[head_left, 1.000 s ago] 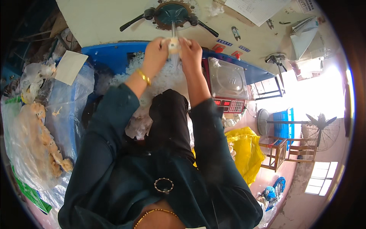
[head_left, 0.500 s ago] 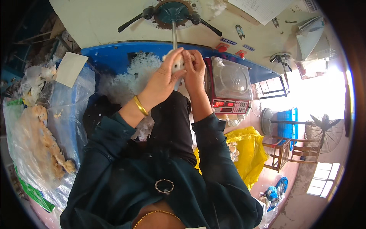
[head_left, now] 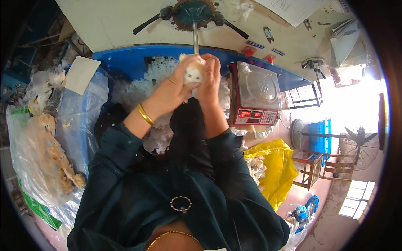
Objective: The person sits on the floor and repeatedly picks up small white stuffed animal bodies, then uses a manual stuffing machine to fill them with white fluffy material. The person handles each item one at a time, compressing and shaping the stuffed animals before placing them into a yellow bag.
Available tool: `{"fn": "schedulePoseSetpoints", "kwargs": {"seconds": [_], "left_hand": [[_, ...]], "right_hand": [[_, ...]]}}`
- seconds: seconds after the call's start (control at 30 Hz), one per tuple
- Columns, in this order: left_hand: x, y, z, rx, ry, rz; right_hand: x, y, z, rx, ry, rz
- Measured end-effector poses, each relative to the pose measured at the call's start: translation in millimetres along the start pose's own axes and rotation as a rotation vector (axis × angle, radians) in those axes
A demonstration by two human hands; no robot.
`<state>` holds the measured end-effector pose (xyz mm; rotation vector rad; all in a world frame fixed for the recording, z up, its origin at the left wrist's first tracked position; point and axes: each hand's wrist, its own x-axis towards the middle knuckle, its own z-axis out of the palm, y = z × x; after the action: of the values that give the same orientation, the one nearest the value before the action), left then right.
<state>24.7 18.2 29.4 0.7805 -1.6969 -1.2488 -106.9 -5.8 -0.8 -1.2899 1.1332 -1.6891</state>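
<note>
A small plush animal head (head_left: 193, 75), cream and light orange with dark eyes, is cupped between my two hands below a metal tube (head_left: 195, 38). My left hand (head_left: 168, 91), with a gold bangle above its wrist, wraps the plush head from the left. From the other side my right hand (head_left: 210, 83) closes round it, fingers bent over the top. The tube runs down from a round dark fitting (head_left: 193, 16) with two black-handled levers. Its lower end is hidden behind the plush head and my fingers.
Loose white stuffing (head_left: 155, 75) fills the blue-edged trough. A red scale (head_left: 257, 94) stands to the right, above a yellow sack (head_left: 276, 175) of plush pieces. Plastic bags hold orange plush pieces (head_left: 52, 146) at left. Small snips (head_left: 268, 34) lie on the pale tabletop.
The plush head has turned in my hands, so its face now shows. My left hand has shifted slightly down, and both hands still grip it.
</note>
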Motion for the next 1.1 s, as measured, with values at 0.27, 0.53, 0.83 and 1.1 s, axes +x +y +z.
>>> {"fn": "schedulePoseSetpoints", "kwargs": {"seconds": [0.27, 0.53, 0.83, 1.1], "left_hand": [[5.4, 11.8, 24.7, 0.058, 0.028, -0.121], [33.4, -15.7, 17.8, 0.180, 0.141, 0.164], [1.6, -34.1, 5.1, 0.290, 0.092, 0.420], [-102.5, -6.6, -14.4, 0.363, 0.134, 0.084]], "right_hand": [[6.0, -42.3, -34.6, -0.199, -0.253, 0.128], [21.3, -47.3, -18.5, -0.566, -0.322, -0.134], [-10.6, -35.5, -9.7, -0.675, -0.296, -0.319], [-57.1, -43.4, -60.5, -0.907, -0.188, -0.256]]}}
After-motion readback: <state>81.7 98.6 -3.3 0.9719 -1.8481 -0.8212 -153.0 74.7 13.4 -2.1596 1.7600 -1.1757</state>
